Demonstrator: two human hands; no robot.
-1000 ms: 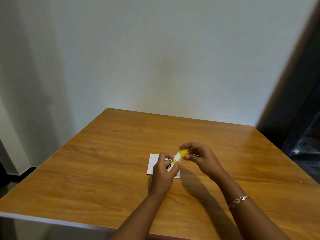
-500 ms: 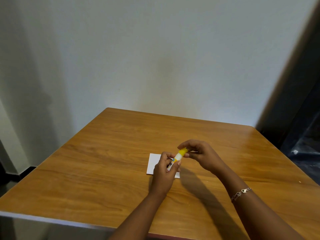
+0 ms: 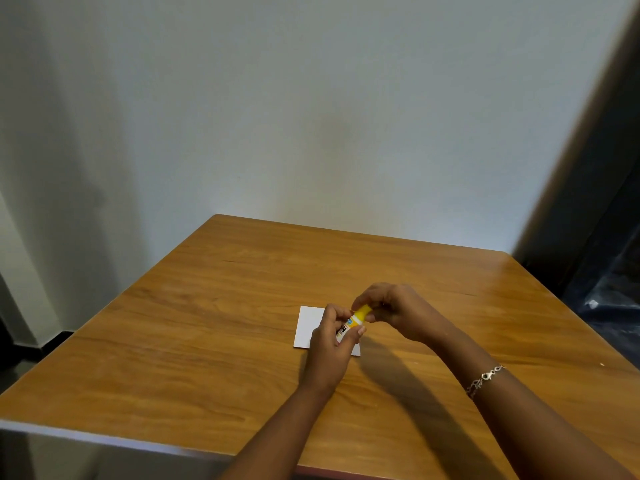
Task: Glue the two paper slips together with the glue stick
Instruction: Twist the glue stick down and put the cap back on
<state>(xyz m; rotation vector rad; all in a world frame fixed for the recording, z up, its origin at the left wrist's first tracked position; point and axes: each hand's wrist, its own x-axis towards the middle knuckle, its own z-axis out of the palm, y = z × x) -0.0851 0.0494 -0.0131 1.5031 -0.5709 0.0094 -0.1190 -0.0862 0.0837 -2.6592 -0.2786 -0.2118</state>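
The left hand (image 3: 329, 348) and right hand (image 3: 398, 313), gripping the glue stick (image 3: 357, 318), are blocking the right half of the paper (image 3: 310, 327) from above. Bare table (image 3: 207, 341) wood is stretching left of and beyond the paper.

Yellow-capped glue stick (image 3: 355, 318) tilted, white paper (image 3: 309, 327) flat, possibly stacked

Both bare arms reach in from the near side and meet in the middle. The left hand (image 3: 329, 344) is curled, with its thumb and fingers wrapped round the lower part of the glue stick (image 3: 350, 323). The right hand (image 3: 401, 311) comes in from the right with its wrist bent a little. Its curled fingers pinch the yellow top end of the stick. The two hands are very close together.
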